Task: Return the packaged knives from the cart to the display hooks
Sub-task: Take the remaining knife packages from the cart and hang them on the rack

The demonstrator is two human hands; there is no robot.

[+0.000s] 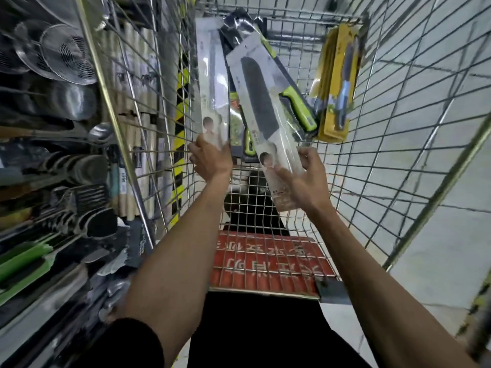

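Note:
I look down into a wire cart [398, 107]. My left hand [211, 159] grips the near end of a long pale packaged knife [214, 83] that leans along the cart's left side. My right hand [305, 179] holds the near end of a clear packaged knife [261, 107] with a dark broad blade, tilted up to the left. Under them lie green-handled packaged knives [299, 108]. A yellow-carded knife pack [338, 83] stands against the cart's right wall.
Display shelves on the left hold metal strainers [61, 54], ladles and spatulas [87, 200], with green items [24, 261] lower down. A red sign [268, 261] covers the cart's near flap. Grey tiled floor [438, 235] lies to the right.

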